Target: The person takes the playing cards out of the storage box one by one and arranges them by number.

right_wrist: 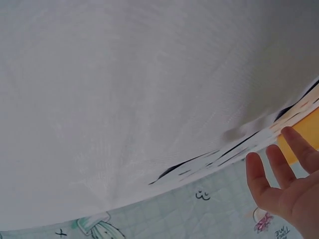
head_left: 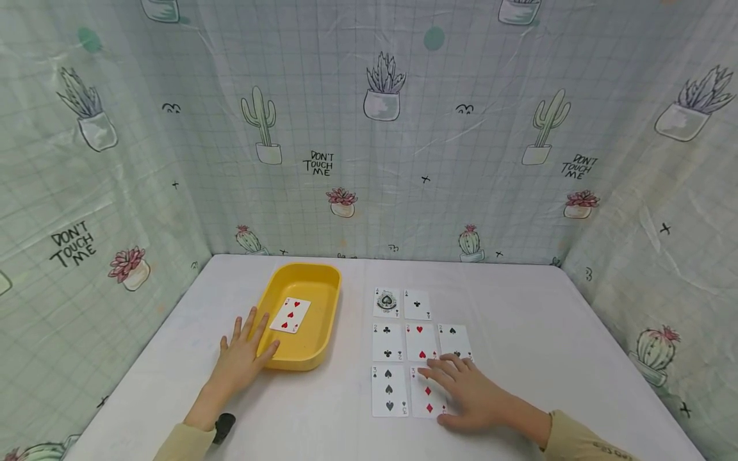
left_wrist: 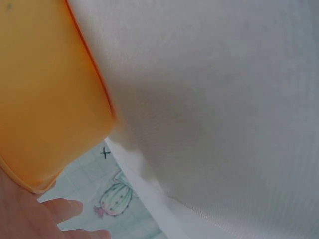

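My left hand [head_left: 242, 358] rests with spread fingers against the near left rim of a yellow plastic tray [head_left: 331, 301]. Inside the tray lies a three of hearts playing card [head_left: 291, 315], face up. My right hand [head_left: 469, 394] is over the three of diamonds [head_left: 423, 406], partly covering it, its fingers relaxed and nothing held. Left of that card is the three of spades [head_left: 389, 390]. In the row above lie the two of clubs [head_left: 387, 342], two of hearts [head_left: 419, 342] and two of spades [head_left: 452, 336], the last partly hidden by my fingers.
At the top of the card layout are the ace of spades [head_left: 386, 302] and ace of clubs [head_left: 417, 305]. A white table surface [head_left: 530, 333] bears everything. A cactus-printed cloth [head_left: 323, 83] hangs behind and at both sides.
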The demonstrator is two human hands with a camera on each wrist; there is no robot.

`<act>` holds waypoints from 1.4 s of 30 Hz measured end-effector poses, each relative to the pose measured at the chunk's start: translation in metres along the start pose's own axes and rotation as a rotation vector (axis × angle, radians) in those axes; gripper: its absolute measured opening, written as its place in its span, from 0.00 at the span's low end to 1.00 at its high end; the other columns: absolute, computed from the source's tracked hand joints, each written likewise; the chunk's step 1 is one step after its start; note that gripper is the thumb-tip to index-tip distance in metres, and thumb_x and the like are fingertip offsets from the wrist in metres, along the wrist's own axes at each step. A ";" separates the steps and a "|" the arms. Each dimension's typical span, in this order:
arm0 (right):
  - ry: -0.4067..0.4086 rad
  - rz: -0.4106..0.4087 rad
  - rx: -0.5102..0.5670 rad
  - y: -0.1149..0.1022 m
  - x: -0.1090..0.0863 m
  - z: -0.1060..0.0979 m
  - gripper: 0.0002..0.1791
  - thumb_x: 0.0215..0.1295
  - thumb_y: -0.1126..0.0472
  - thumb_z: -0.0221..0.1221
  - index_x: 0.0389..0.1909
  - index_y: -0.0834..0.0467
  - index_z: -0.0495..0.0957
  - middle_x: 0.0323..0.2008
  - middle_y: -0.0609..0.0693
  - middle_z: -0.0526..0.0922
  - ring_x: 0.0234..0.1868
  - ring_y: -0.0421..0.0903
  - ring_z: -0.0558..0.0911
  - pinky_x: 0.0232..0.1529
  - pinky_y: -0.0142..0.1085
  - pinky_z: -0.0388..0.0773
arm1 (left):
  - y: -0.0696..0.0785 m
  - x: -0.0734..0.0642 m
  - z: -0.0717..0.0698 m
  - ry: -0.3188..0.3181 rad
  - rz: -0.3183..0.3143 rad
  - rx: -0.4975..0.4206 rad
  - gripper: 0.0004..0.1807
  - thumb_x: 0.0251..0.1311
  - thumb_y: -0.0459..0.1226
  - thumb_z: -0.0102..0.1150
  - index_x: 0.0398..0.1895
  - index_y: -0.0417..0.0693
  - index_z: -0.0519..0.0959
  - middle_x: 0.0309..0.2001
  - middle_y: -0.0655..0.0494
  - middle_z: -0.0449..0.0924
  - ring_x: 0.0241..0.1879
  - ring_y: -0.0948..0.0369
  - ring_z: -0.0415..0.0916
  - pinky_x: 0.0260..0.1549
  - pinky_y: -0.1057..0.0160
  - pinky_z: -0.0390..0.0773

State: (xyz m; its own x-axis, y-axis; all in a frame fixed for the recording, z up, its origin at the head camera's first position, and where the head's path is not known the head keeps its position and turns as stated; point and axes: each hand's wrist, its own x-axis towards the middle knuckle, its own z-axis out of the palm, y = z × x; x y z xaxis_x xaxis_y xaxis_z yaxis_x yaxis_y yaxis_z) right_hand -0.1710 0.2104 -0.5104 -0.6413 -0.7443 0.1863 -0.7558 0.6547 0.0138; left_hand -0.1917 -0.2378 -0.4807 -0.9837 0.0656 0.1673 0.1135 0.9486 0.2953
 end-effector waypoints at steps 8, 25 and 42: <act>0.022 0.040 0.033 0.002 0.022 -0.018 0.42 0.49 0.40 0.58 0.66 0.43 0.53 0.61 0.47 0.65 0.60 0.47 0.61 0.52 0.47 0.65 | 0.000 0.000 -0.001 0.000 -0.004 0.006 0.39 0.60 0.56 0.41 0.69 0.46 0.48 0.70 0.41 0.39 0.65 0.34 0.39 0.52 0.26 0.45; 0.125 -0.052 0.059 0.002 0.096 -0.048 0.37 0.55 0.43 0.55 0.65 0.49 0.56 0.61 0.49 0.64 0.58 0.50 0.65 0.49 0.48 0.66 | 0.001 -0.001 0.001 -0.002 -0.001 0.011 0.39 0.60 0.56 0.42 0.69 0.46 0.49 0.70 0.40 0.40 0.65 0.34 0.39 0.52 0.26 0.45; 0.075 -0.013 0.077 -0.024 0.177 -0.049 0.34 0.61 0.40 0.47 0.66 0.46 0.52 0.63 0.50 0.62 0.60 0.50 0.63 0.54 0.50 0.66 | 0.001 0.000 0.000 0.003 -0.003 0.009 0.39 0.60 0.55 0.42 0.69 0.46 0.48 0.70 0.41 0.39 0.66 0.34 0.39 0.52 0.26 0.44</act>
State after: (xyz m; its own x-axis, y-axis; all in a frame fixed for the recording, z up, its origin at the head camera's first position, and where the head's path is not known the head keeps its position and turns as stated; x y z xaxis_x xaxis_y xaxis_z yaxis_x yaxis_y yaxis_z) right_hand -0.2598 0.0697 -0.4294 -0.6218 -0.7390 0.2592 -0.7738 0.6307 -0.0582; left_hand -0.1913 -0.2368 -0.4806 -0.9837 0.0616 0.1690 0.1090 0.9515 0.2876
